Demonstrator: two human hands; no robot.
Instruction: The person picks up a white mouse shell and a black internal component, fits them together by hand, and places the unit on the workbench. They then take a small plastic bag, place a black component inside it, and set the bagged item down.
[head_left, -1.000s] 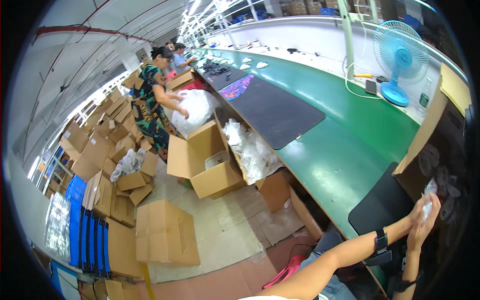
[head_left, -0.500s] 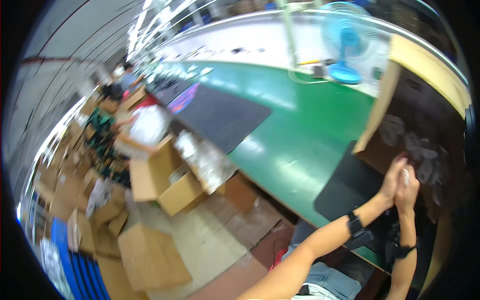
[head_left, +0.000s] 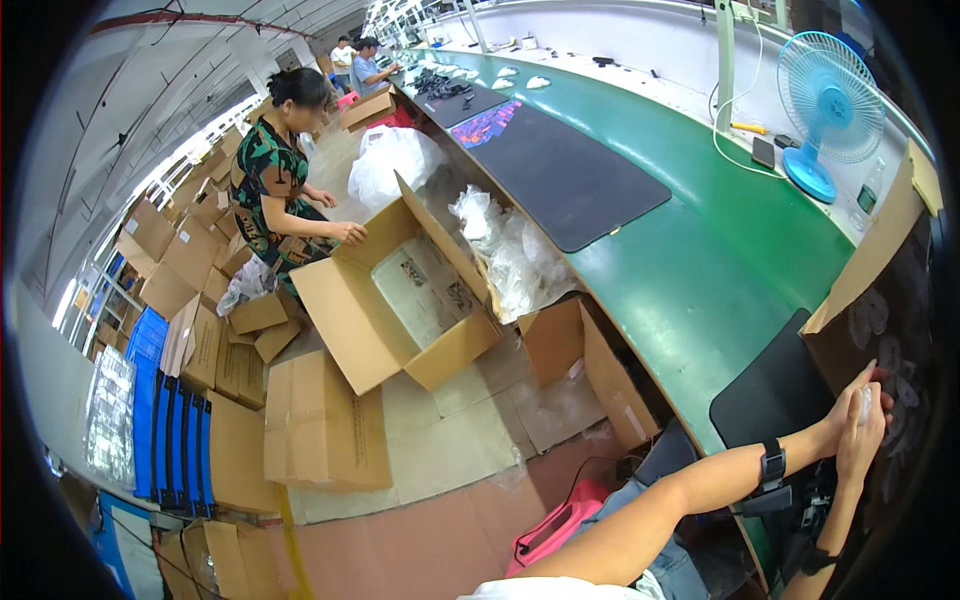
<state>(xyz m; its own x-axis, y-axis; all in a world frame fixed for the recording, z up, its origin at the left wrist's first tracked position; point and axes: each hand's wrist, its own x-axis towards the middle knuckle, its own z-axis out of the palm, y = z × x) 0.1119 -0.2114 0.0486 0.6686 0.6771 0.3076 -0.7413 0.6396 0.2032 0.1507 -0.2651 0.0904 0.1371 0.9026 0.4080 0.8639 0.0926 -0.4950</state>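
Observation:
At the far right, my left hand (head_left: 846, 414) and my right hand (head_left: 862, 446) are pressed together, fingers closed. A small whitish piece (head_left: 866, 402) shows between them; its kind is too small to make out. Both hands are at the opening of a tall cardboard box (head_left: 850, 285) standing on the table's right end. Inside its dark interior lie several clear plastic-wrapped pieces (head_left: 903, 390), right beside my fingers. Each wrist wears a black strap. A black mat (head_left: 765, 385) lies under my left forearm's far side.
A green table (head_left: 690, 290) runs away to the far left, bearing a long dark mat (head_left: 570, 180) and a blue fan (head_left: 832, 110). Left of it stand an open carton (head_left: 350, 325) with a person's hand on it, clear plastic bags (head_left: 510, 255) and a closed carton (head_left: 325, 425).
My view has swung left, so table, fan and cartons sit farther right and the picture is sharper. My hands stay together by the tall box. The person's hand now rests on the open carton.

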